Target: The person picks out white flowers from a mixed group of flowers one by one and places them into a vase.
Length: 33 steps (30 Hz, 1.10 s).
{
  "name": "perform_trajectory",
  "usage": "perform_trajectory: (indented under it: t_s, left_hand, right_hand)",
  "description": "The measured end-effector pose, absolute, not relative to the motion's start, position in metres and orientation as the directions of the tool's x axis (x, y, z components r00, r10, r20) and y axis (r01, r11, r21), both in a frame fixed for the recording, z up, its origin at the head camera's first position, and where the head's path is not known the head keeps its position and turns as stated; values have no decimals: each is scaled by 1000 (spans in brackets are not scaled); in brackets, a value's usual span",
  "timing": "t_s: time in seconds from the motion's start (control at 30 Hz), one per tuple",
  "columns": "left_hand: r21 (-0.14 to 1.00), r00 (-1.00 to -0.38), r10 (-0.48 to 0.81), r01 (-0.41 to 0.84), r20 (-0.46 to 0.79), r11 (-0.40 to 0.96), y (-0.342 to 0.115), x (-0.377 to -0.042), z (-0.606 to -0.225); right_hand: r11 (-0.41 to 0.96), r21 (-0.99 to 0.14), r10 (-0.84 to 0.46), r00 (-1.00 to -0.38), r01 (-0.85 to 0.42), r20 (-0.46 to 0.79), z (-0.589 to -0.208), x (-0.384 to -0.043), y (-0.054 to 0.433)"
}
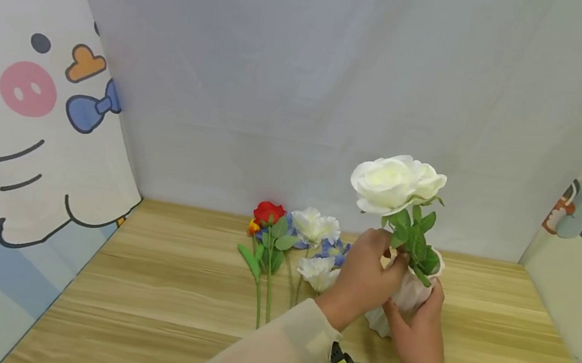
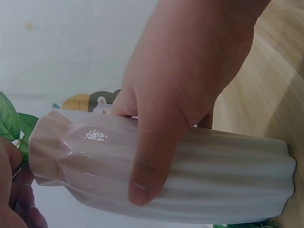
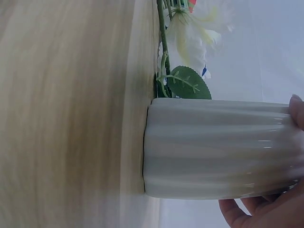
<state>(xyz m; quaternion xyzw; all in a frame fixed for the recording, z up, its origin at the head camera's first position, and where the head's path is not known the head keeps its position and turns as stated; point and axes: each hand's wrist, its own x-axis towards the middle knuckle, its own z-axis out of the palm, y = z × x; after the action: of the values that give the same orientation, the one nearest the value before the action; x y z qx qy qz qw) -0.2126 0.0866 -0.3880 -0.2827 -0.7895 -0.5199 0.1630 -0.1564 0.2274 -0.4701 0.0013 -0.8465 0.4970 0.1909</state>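
While the left hand (image 1: pixel 367 271) pinches the stem of a white rose with broad petals and green leaves (image 1: pixel 390 182) in the head view, the right hand (image 1: pixel 416 339) grips a white fluted vase of glossy ceramic (image 1: pixel 411 292). The rose's leaves reach into the vase mouth, its bloom well above. Left of the vase, a red rose with a green stem (image 1: pixel 268 213) and ruffled white flowers (image 1: pixel 315 226) lie on the wood-grained table (image 1: pixel 156 286).

In the left wrist view, the right thumb lies across the vase's side, set apart from the fingers behind it. At the mouth, the left fingers are drawn together beside the leaves, partly cut off.

In the right wrist view, the vase stands upright, the right thumb and fingers clamped on opposite sides of its upper part.
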Motion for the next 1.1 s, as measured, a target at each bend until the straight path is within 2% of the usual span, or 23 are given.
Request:
perform_trajectory:
  t_s: [0.23, 0.33, 0.5, 0.6, 0.8, 1.1]
  left_hand:
    - [809, -819, 189, 569, 541, 147, 82, -213, -382]
    - [825, -827, 186, 554, 530, 115, 79, -213, -377]
    - [815, -808, 198, 576, 555, 64, 79, -213, -370]
    - [830, -820, 186, 556, 541, 42, 79, -211, -369]
    - [859, -857, 135, 508, 497, 58, 79, -210, -369]
    - [907, -910, 130, 407, 393, 106, 83, -214, -376]
  right_hand:
    - [501, -848, 191, -933, -173, 304, -469, -156, 226]
    - [493, -853, 197, -933, -171, 301, -468, -156, 225]
    - [493, -854, 205, -933, -164, 297, -469, -156, 226]
    - [493, -853, 206, -929, -174, 308, -470, -156, 226]
    - [484, -853, 209, -922, -193, 327, -472, -157, 226]
    - [484, -857, 206, -928, -180, 311, -472, -158, 225]
